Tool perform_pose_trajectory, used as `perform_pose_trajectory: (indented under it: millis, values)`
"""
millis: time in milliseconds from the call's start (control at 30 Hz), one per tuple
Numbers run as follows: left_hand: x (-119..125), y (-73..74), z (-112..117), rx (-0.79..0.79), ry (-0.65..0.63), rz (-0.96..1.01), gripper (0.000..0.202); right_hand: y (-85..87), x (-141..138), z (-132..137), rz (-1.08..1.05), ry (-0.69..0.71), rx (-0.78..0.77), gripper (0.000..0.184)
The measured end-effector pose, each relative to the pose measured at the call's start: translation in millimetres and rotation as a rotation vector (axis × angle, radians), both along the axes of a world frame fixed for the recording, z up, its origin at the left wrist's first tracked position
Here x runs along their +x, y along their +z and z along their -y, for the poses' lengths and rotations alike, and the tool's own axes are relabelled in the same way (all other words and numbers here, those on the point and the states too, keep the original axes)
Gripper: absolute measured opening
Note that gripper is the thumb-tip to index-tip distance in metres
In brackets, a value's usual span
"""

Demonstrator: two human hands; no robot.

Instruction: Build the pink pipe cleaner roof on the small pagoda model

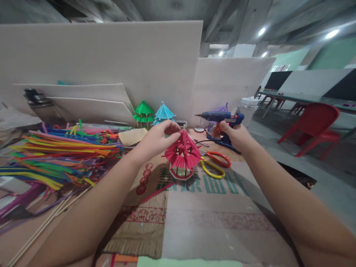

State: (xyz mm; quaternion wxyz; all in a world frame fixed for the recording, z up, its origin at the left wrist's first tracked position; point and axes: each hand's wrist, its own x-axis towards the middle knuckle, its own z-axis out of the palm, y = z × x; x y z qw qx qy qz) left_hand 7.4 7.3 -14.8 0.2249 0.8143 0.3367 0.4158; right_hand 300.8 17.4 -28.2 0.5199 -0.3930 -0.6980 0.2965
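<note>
Pink pagoda [181, 161] upright at centre, between the two hands; left hand [159, 140] at its upper roof beside the spire, cannot tell if that grip is pinched tight. Right hand [236, 135] has its grip wrapped round the glue gun [222, 117], nozzle pointing left. Scissors [213, 171] just right of pagoda, pink strip [158, 192] nearer, left; green pagoda [143, 109] far left

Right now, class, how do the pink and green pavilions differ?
The pink pavilion stands nearer; the green pavilion is farther back. The left hand is at the pink pavilion's roof; neither hand is at the green pavilion. Both have pointed, tiered roofs.
</note>
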Motion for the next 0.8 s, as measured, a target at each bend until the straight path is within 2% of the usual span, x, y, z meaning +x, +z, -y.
perform_pose_trajectory:
  millis: [100, 167, 300, 467, 800]
  values:
    - [-1.5, 1.2, 0.0, -0.058, -0.073, 0.015, 0.038, -7.8, 2.5, -9.5, 0.090, -0.070, -0.023, 0.055]
    - [-2.3, 3.2, 1.4, -0.059, -0.097, -0.021, 0.041, -10.8, 3.6, -12.6, 0.105, -0.078, -0.031, 0.055]
    - [-1.7, 6.3, 4.9, -0.026, -0.092, -0.091, 0.037, -10.7, 3.1, -11.5, 0.109, -0.077, -0.033, 0.055]
    - [1.6, 6.3, 7.1, -0.002, -0.060, -0.072, 0.029, -7.7, 0.4, -8.0, 0.100, -0.059, -0.033, 0.055]
    - [-4.3, 2.9, -1.2, -0.181, -0.140, 0.022, 0.034, -9.8, 1.5, -10.3, 0.113, -0.042, -0.036, 0.054]
